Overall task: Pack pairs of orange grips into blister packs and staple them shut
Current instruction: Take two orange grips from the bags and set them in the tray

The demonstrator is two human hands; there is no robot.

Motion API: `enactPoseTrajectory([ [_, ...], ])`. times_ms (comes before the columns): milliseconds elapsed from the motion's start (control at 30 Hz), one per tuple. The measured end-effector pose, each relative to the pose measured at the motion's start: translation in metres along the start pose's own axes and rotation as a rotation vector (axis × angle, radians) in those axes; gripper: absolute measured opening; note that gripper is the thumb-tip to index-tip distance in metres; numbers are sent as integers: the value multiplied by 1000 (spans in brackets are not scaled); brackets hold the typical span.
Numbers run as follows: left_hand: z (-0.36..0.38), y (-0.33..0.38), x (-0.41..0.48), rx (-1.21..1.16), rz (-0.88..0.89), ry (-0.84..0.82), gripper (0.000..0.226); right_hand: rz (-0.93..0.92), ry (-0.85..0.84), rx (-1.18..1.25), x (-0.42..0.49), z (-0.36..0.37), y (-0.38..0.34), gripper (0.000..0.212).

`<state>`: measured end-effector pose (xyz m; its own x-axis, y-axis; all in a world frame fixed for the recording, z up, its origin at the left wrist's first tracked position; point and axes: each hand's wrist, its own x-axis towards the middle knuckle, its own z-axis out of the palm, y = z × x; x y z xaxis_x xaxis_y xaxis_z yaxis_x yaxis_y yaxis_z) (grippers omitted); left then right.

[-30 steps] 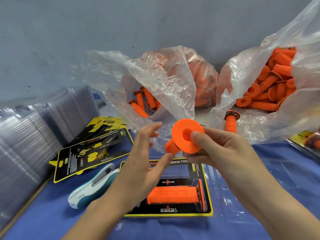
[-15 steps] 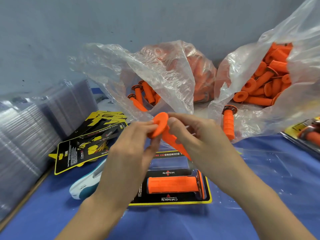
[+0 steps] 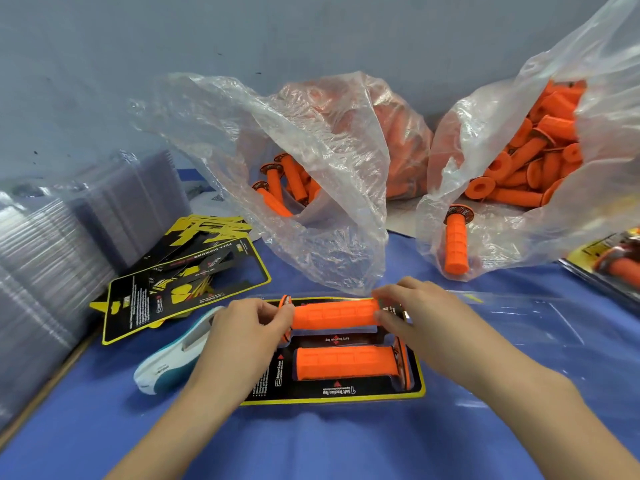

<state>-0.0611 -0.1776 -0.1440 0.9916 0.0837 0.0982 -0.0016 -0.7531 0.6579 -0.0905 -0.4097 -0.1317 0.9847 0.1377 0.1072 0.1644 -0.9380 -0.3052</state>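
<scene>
I am watching both hands holding one ribbed orange rubber grip [image 3: 334,313] level at the far cavity of the clear plastic blister pack [image 3: 381,393], which is lined with a black-and-yellow card and is lying on the blue table cover [image 3: 311,445]. The left hand [image 3: 249,327] is pinching the grip's flanged end between curled fingers and thumb. The right hand [image 3: 415,313] is pinching the plain end with its fingertips. I cannot tell whether this grip is sitting in the cavity or hanging just above it.

A second orange grip [image 3: 346,363] is lying in the near cavity, parallel to the first, with its flange pointing right. The pack's clear lid [image 3: 519,323] is lying open and flat to the right.

A white and teal stapler [image 3: 173,362] is resting just left of the pack, partly hidden by the left hand. Beyond it a loose pile of black-and-yellow cards [image 3: 187,282] is fanning out beside a stack of clear blister shells [image 3: 41,271]. At the back, a middle clear plastic bag [image 3: 311,150] and a right clear plastic bag [image 3: 467,126] are both holding orange grips, and a loose orange grip [image 3: 456,244] is lying in the right bag's mouth.
</scene>
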Motion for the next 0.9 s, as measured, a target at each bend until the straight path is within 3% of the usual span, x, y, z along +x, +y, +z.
enactPoseTrajectory([
  [233, 1, -4, 3, 156, 47, 105, 47, -11, -26, -26, 1, 6, -1, 35],
  [467, 3, -6, 2, 304, 48, 68, 40, 14, -57, -93, -1, 3, -3, 33],
  [700, -1, -3, -1, 318, 28, 72, 39, 25, -116, -158, -2, 2, -6, 37],
  [900, 0, -3, -2, 261, 35, 90, 37, 44, -108, -70, -6, 1, -3, 35],
])
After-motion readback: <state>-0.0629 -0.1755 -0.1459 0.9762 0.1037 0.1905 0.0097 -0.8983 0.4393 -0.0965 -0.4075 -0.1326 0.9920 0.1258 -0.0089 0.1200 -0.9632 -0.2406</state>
